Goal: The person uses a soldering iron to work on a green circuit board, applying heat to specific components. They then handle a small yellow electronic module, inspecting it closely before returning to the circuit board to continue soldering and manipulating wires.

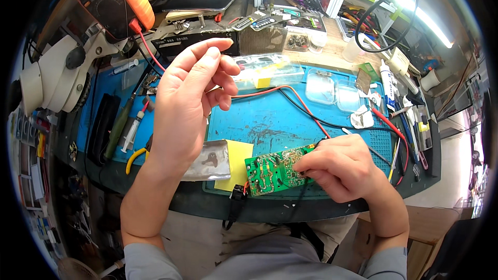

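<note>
A green circuit board (277, 170) lies near the front edge of the blue work mat (249, 124), its soldered side up. My right hand (342, 168) is closed over the board's right end, thumb and fingers pinched at its surface; any small part between the fingertips is hidden. Raised above the mat, my left hand (194, 88) has its thumb pressed to the curled index finger. Whatever that pinch may hold is too small to make out. Beside the board's left end are a yellow paper (239, 162), a silvery pouch (210, 161) and a black connector (238, 193) with wires.
An orange-cased multimeter (106, 5) stands at the far left, above a white microscope-like body (57, 72). A red test lead (301, 98) crosses the mat. Clear plastic boxes (321, 87) lie farther back. Syringes (136, 127) and yellow-handled pliers (135, 159) sit left; several tools lie right.
</note>
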A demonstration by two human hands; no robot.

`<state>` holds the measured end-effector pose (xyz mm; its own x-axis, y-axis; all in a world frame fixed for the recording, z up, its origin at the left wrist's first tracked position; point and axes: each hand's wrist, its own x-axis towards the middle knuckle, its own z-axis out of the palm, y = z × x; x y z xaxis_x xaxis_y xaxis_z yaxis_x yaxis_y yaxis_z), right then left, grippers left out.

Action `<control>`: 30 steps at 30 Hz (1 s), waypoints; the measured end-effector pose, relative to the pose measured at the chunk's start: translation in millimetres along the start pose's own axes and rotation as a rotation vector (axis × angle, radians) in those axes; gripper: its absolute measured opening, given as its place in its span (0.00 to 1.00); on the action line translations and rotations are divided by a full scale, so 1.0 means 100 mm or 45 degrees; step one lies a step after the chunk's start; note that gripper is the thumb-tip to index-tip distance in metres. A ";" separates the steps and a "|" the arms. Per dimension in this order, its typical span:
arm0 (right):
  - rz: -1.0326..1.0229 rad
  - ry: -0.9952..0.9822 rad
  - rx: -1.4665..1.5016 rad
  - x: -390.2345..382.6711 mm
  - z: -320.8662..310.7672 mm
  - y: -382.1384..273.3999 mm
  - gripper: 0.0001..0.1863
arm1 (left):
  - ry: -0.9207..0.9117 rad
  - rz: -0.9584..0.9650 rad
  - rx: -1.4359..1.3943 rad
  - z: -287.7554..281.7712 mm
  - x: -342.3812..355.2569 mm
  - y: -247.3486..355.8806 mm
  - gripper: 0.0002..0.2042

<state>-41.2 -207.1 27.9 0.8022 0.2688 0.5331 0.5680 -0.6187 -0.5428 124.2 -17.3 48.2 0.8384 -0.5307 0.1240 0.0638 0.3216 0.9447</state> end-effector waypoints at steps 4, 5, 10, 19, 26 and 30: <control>-0.005 0.060 0.009 0.00 -0.10 -0.02 0.06 | -0.014 -0.014 -0.001 -0.01 -0.02 0.00 0.14; 0.039 0.005 0.001 0.02 -0.15 -0.03 0.06 | -0.013 -0.011 0.006 -0.01 -0.02 0.00 0.14; 0.343 -0.271 -0.021 0.00 -0.45 -0.10 0.04 | -0.048 -0.018 0.011 -0.02 0.00 -0.03 0.13; 0.914 -0.716 0.259 -0.05 -0.67 0.00 0.06 | -0.113 -0.059 0.027 -0.04 -0.02 -0.04 0.12; 0.868 -0.584 0.615 -0.06 -0.68 0.00 0.06 | -0.150 -0.087 0.201 0.05 -0.07 -0.06 0.15; 0.484 -0.278 0.483 -0.07 -0.57 0.10 0.06 | -0.247 -0.040 0.339 0.03 -0.13 -0.07 0.21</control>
<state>-51.3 -257.3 55.6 0.9592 0.2508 0.1309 0.2266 -0.4044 -0.8860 111.8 -15.1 40.6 0.7182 -0.6846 0.1250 -0.0773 0.1000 0.9920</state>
